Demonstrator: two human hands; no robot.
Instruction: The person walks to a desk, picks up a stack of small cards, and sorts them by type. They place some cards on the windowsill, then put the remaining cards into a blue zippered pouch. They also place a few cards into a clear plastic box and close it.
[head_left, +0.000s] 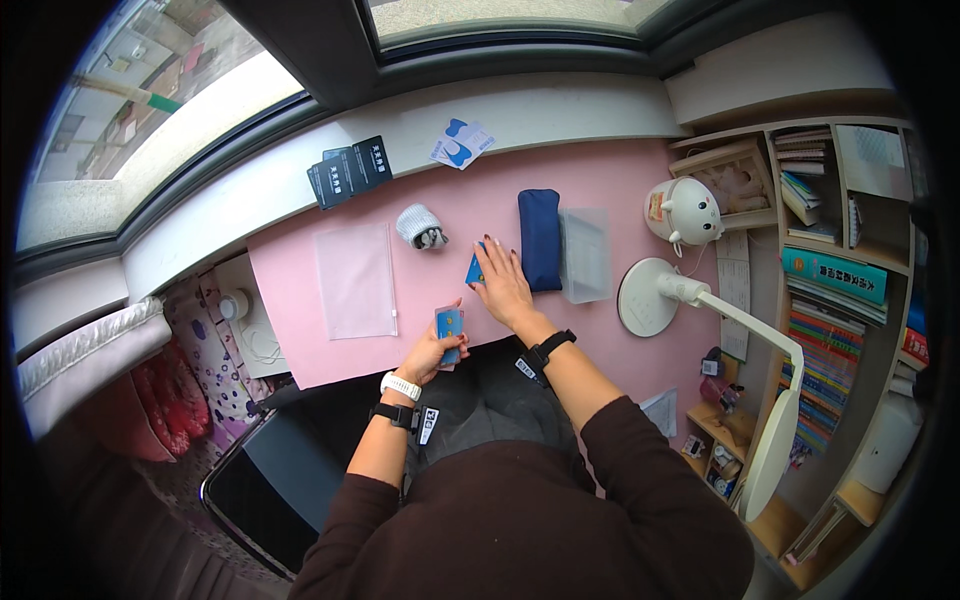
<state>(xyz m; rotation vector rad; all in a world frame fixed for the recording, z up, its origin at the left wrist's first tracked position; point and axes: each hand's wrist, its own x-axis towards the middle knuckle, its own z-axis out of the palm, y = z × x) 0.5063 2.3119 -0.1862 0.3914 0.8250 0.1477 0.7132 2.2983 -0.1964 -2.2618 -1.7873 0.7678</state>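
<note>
My left hand (426, 355) grips a small stack of cards (448, 324) at the desk's front edge, the thumb across the top one, which is blue with yellow marks. Flat over another blue card (474, 268) on the pink desk mat (465, 199) lies my right hand (504, 285). Its fingers are stretched out and slightly apart, and they hide part of that card. Just right of this hand is a navy fabric pencil case (539, 240). A translucent zip pouch (355, 283) lies to the left, and a rolled grey knit item (420, 226) sits beyond my hands.
Dark cards (349, 172) and white-and-blue cards (462, 142) rest along the white windowsill (555, 112). A clear plastic box (586, 255) adjoins the pencil case. Farther right stand a white desk lamp (651, 298), an animal-faced container (684, 211) and a bookshelf (772, 187).
</note>
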